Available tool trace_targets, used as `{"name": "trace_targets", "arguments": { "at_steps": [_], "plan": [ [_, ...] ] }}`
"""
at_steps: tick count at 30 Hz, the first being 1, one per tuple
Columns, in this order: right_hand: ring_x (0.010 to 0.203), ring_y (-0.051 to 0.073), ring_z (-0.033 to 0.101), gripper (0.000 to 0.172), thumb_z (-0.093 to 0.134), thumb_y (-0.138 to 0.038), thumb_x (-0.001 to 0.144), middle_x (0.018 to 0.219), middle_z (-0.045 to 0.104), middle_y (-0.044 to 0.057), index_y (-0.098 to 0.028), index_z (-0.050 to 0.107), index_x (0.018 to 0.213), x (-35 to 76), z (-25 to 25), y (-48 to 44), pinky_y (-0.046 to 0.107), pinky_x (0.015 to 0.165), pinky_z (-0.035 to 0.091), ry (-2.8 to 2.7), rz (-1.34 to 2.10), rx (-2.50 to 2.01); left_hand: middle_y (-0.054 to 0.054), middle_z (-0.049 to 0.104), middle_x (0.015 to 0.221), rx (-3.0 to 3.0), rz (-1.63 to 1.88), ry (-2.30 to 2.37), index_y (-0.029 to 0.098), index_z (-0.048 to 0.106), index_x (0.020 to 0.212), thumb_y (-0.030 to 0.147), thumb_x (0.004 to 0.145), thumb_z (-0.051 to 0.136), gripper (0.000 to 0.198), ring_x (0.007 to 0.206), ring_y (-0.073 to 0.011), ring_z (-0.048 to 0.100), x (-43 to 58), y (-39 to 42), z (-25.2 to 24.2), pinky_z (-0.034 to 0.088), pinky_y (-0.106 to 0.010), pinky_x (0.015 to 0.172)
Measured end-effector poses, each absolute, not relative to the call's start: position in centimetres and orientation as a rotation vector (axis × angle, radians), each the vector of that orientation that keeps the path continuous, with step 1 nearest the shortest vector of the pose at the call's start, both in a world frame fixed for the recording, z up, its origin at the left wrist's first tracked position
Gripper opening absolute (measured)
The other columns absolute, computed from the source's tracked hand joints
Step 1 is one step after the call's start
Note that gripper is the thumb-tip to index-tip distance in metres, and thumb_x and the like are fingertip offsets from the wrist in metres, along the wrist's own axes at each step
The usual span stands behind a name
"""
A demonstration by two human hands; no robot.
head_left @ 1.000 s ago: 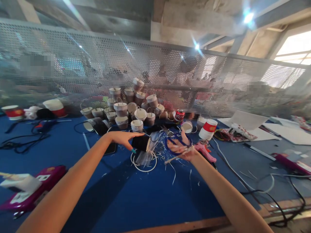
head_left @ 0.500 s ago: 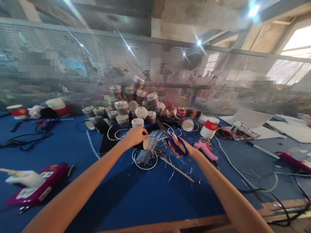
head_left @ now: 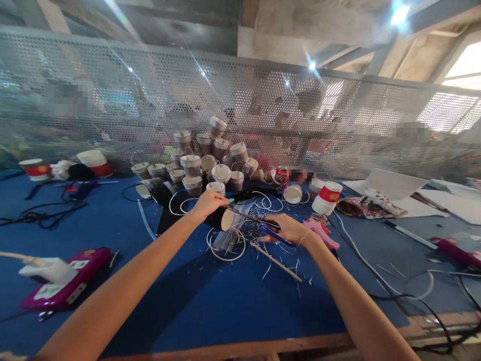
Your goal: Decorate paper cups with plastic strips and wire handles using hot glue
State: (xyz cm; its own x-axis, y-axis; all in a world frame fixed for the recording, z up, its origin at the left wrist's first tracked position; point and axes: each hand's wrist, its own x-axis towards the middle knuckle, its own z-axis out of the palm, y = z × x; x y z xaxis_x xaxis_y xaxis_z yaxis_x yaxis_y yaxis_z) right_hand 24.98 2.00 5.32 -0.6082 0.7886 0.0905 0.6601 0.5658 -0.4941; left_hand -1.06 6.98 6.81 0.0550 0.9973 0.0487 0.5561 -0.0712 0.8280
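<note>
One pair of scissors [head_left: 274, 233] is grasped, mid-frame, by the right hand [head_left: 291, 229]; the left hand [head_left: 210, 204] is poised at centre, its grip unclear.

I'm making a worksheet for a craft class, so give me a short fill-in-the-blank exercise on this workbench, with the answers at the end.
1. The right hand holds scissors with ____ handles.
2. The left hand is at a cylinder whose side is ____.
3. The glue gun has a ____ body.
4. As seen in the picture, the drink can stands to the ____ of the piled small buckets.

Missing words: blue; black; pink; right.
</note>
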Motion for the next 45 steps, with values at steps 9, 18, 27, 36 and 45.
{"name": "trace_targets", "arguments": {
  "at_steps": [9,18,27,36,45],
  "plan": [
    [0.067,0.016,0.058,0.029,0.052,-0.048,0.075,0.076,0.064,0.003,-0.021,0.058,0.082,24.8,5.6,1.8,0.024,0.056,0.035,-2.560,0.254,-1.430,-0.003,0.066,0.057,1.534,1.056,1.450,0.014,0.070,0.057,0.027,0.055,0.072,0.013,0.057,-0.0135,0.056,-0.7,6.9,6.5,0.040,-0.026,0.060],
    [0.081,0.021,0.061,0.038,0.053,-0.052,0.072,0.090,0.066,0.006,-0.019,0.058,0.091,21.9,5.8,1.6,0.027,0.063,0.040,-2.553,0.056,-1.469,-0.003,0.067,0.058,1.579,0.990,1.448,0.015,0.072,0.061,0.028,0.056,0.071,0.014,0.061,-0.0149,0.056,-0.5,6.4,7.4,0.040,-0.027,0.065],
    [0.085,0.025,0.063,0.050,0.049,-0.060,0.073,0.095,0.067,0.011,-0.017,0.058,0.098,20.6,6.7,1.9,0.030,0.067,0.045,-2.656,0.003,-1.571,-0.003,0.065,0.056,1.564,1.014,1.460,0.015,0.072,0.060,0.025,0.057,0.070,0.011,0.057,-0.0138,0.055,-0.4,6.4,7.0,0.039,-0.026,0.061],
    [0.085,0.029,0.064,0.057,0.046,-0.061,0.073,0.094,0.067,0.015,-0.013,0.060,0.100,19.5,7.6,2.4,0.034,0.067,0.048,-2.785,-0.146,-1.586,-0.003,0.068,0.061,1.636,1.052,1.539,0.017,0.072,0.061,0.028,0.059,0.069,0.012,0.061,-0.0152,0.057,-0.8,6.8,6.3,0.038,-0.025,0.059],
    [0.085,0.027,0.064,0.047,0.039,-0.054,0.082,0.091,0.067,0.013,-0.014,0.061,0.097,19.9,7.2,2.3,0.033,0.068,0.047,-2.814,-0.039,-1.604,-0.002,0.065,0.057,1.716,1.029,1.564,0.018,0.073,0.062,0.032,0.060,0.066,0.015,0.059,-0.0150,0.055,-0.5,6.9,5.8,0.036,-0.026,0.057]
  ]
}}
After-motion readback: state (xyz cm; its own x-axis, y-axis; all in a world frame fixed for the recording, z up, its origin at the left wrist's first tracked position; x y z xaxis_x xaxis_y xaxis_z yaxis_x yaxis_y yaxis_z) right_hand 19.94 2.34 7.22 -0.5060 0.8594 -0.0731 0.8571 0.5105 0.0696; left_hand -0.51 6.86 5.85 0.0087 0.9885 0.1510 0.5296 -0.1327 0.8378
